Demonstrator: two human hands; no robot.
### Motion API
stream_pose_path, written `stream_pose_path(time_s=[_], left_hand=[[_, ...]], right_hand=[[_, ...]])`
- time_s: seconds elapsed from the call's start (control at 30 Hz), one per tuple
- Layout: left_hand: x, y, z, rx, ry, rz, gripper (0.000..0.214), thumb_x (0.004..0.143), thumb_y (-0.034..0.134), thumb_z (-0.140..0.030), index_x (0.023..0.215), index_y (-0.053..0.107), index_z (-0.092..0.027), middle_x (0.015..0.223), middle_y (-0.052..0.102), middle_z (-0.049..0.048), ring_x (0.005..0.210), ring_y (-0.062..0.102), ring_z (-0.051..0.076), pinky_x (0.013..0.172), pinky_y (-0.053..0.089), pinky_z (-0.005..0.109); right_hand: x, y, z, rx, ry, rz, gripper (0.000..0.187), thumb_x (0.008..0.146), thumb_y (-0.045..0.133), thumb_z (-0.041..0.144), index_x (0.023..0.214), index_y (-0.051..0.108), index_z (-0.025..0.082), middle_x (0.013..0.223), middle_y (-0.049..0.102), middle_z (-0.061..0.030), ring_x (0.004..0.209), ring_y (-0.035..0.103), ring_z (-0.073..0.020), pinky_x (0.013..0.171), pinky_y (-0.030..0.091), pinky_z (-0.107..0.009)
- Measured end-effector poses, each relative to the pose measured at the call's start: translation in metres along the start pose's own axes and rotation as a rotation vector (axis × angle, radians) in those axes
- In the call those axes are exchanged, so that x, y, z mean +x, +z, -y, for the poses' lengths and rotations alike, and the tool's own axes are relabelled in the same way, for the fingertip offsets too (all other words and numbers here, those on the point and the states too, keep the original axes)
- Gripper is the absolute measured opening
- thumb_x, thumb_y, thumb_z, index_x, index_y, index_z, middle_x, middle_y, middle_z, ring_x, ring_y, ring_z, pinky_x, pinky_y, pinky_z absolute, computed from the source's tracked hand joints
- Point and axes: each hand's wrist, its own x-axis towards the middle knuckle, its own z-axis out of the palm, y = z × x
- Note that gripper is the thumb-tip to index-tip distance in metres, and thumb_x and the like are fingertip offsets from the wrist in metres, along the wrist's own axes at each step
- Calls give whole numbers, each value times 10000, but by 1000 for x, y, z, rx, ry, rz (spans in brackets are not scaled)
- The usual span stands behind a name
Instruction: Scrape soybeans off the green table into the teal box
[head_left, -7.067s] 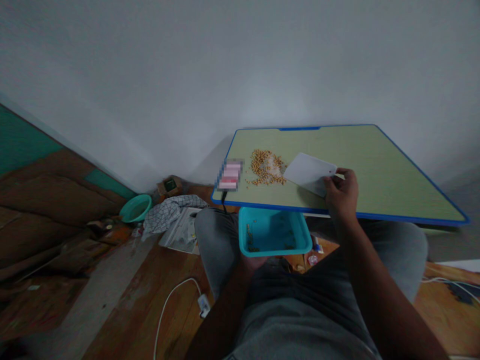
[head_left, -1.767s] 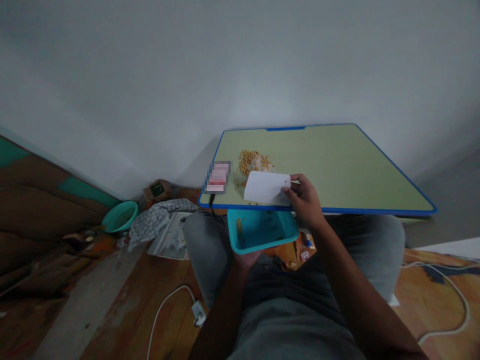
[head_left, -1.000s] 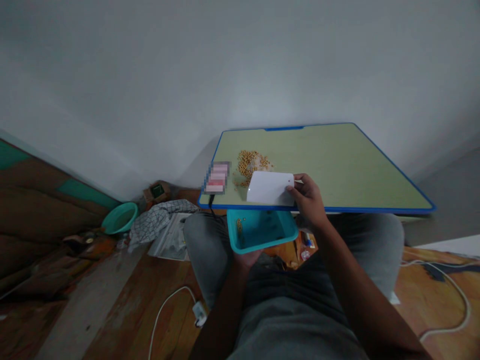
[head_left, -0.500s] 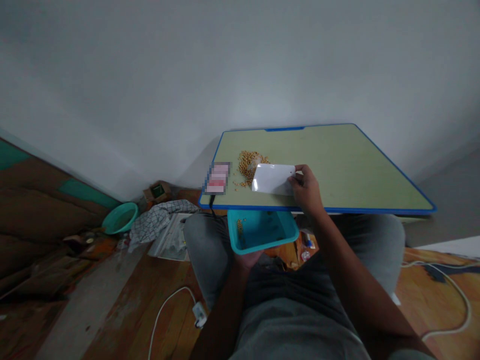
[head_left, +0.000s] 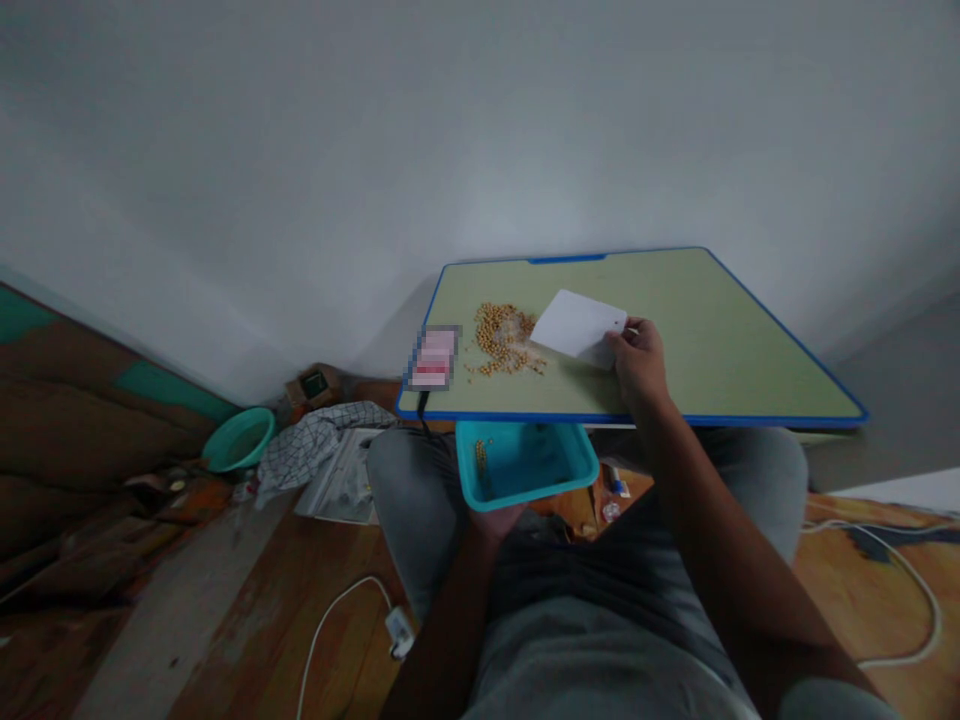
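Observation:
My right hand (head_left: 641, 360) pinches one end of a white card (head_left: 576, 325), which is tilted just over the table. Beside the card's left edge lies a loose pile of yellowish beans (head_left: 495, 335), with some pale, whitish material among them. Below the table's front edge, my left hand (head_left: 499, 520) holds a turquoise plastic basin (head_left: 529, 492) from underneath; most of its fingers are hidden. A few beans (head_left: 481, 455) sit inside the basin at its left end.
The green table (head_left: 735, 360) has a blue rim. A pixelated phone-like object (head_left: 433, 358) with a black cord lies at its left. On the floor are a green basin (head_left: 244, 440), a checked cloth (head_left: 319, 430) and a power strip (head_left: 399, 632) with a white cable.
My right hand has moved right and slightly up, turning the card and drawing it off the beans. Beans near the card are more spread out. My left hand and the basin stay put.

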Motion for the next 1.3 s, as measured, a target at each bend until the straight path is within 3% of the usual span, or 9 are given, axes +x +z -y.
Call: stream_pose_path(time_s=[0.17,0.27,0.37,0.5,0.67,0.73,0.9,1.1,1.3], left_hand=[[5,-20,4,-81,-10,87,827,1066,169,-692,1519,688,-234,1536,699,134,1689,293,388,1322,207,766],[6,-24,6,-90,-1,88,802,1081,231,-671,1604,587,-179,1612,611,193,1676,323,386,1320,225,778],[5,-25,8,-91,4,82,776,1074,309,-677,1663,503,-210,1665,550,187,1672,334,383,1323,236,773],[6,-27,11,-89,16,71,776,1069,348,-673,1703,432,-233,1719,485,145,1680,322,340,1379,200,667],[7,-25,10,-67,-6,60,839,1080,265,-646,1719,373,-113,1704,486,189,1688,299,319,1412,125,579],[6,-20,9,-56,-10,52,855,1079,220,-643,1701,409,-87,1662,548,180,1693,286,328,1414,100,569],[0,-1,7,11,2,-14,774,1059,229,-629,1598,615,-230,1486,738,38,1709,227,365,1386,152,580],[-7,16,5,26,21,-112,791,1032,334,-661,1537,676,-157,1460,758,80,1716,170,384,1378,161,558],[-4,10,6,16,-8,-87,762,1046,301,-629,1500,708,-173,1417,784,67,1715,176,386,1381,143,584]], right_hand=[[1,-10,-5,-39,-24,-118,361,778,662,343,1080,477,272,1016,732,-55,855,719,-226,751,569,-355],[-2,-13,-7,-52,-48,-121,356,801,668,353,1094,484,271,1035,745,-62,855,726,-228,750,575,-362],[-5,-13,-7,-110,-79,-105,345,820,678,393,1084,490,275,993,735,-52,836,711,-227,720,563,-348],[-7,-13,-6,-146,-78,-63,345,820,684,426,1071,498,279,896,692,-23,755,657,-214,681,530,-331],[-9,-14,-4,-172,-60,-51,344,791,696,384,1061,512,276,875,680,-26,769,644,-234,683,497,-334],[-9,-14,-4,-199,-60,-67,339,767,691,363,1048,523,273,849,678,-18,742,628,-226,667,470,-327],[-8,-14,-5,-213,-59,-64,336,764,679,378,1046,530,273,831,680,-7,703,617,-212,643,453,-320],[-10,-15,-3,-203,-48,-13,329,782,697,369,1045,527,272,853,699,-34,745,647,-238,657,467,-336],[-12,-12,2,-183,-37,-35,292,753,670,325,1011,546,267,815,714,-19,705,654,-226,651,460,-333]])
